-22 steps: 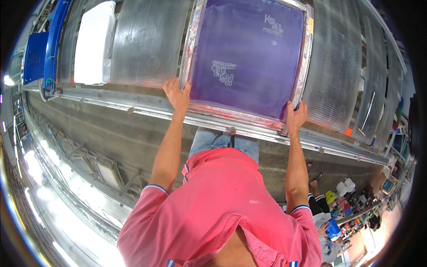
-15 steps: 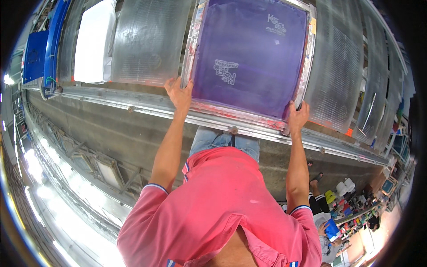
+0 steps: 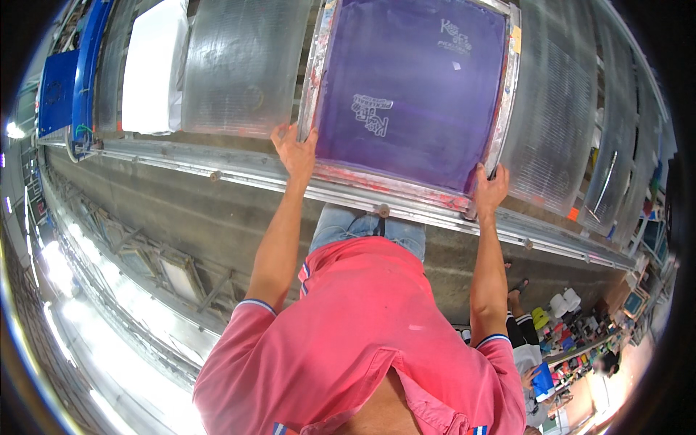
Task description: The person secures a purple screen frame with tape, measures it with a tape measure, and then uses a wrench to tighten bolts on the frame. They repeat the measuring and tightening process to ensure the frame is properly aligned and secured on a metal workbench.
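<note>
A screen-printing frame [image 3: 406, 190] with purple mesh [image 3: 420, 101] lies in front of me. Two pale stencil designs show on the mesh, one near its far right, one at its left. My left hand [image 3: 295, 154] grips the frame's near left corner, with the thumb on the frame side. At the near right corner, my right hand [image 3: 491, 187] is closed round the frame edge. Some of the fingertips are hidden under the frame.
Clear ribbed panels [image 3: 233, 80] flank the frame on a long table with a metal rail [image 3: 239, 179]. A white stack [image 3: 154, 69] lies left, near a blue machine part [image 3: 83, 80]. Beyond the rail, spare frames [image 3: 181, 279] lean at lower left; a person [image 3: 525, 348] is at lower right.
The frame and both hands appear slightly further right in view. Both hands keep their hold on the corners.
</note>
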`<action>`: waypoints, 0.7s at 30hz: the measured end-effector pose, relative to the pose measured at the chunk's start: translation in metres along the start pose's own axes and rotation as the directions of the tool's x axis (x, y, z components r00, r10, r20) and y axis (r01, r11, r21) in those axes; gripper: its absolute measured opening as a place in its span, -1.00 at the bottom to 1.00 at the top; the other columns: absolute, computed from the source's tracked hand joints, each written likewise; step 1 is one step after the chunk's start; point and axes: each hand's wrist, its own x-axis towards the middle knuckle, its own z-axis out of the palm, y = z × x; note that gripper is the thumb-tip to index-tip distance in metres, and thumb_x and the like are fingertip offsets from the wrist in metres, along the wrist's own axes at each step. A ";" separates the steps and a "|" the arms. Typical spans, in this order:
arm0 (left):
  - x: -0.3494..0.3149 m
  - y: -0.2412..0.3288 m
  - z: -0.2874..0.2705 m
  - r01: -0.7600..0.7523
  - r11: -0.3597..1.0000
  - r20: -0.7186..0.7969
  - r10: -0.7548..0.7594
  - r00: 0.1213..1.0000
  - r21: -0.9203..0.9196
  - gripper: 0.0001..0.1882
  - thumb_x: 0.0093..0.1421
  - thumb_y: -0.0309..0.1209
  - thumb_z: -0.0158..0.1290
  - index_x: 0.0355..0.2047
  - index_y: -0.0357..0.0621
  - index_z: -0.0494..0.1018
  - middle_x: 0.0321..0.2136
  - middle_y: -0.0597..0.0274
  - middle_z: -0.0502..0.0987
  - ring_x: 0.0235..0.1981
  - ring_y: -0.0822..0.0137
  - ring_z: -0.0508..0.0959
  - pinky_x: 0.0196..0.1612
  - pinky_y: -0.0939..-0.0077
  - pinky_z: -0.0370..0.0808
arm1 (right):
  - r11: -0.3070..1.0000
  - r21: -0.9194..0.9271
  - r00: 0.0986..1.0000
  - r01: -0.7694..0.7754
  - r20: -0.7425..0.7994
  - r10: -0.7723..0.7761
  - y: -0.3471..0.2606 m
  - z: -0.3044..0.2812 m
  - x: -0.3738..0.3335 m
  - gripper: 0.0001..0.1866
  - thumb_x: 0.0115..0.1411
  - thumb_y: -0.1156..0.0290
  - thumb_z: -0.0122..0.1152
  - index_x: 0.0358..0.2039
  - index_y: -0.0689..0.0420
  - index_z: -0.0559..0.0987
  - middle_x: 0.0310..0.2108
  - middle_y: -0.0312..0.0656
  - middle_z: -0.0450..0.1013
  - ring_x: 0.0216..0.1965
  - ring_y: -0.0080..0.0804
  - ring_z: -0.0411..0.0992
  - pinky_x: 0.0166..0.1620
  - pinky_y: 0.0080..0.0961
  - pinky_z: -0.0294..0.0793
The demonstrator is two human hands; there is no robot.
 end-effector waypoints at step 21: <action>-0.001 -0.005 0.002 0.093 0.995 0.065 -0.090 0.994 -0.039 -0.46 0.01 -0.25 0.33 -0.09 -0.42 0.55 0.02 -0.22 0.40 0.14 -0.09 0.32 0.12 0.07 0.34 | 0.998 0.003 0.997 -0.062 0.043 0.062 -0.003 -0.002 0.002 -0.47 0.02 0.20 0.45 -0.09 0.31 0.57 -0.18 -0.02 0.48 -0.20 -0.03 0.46 -0.14 -0.25 0.42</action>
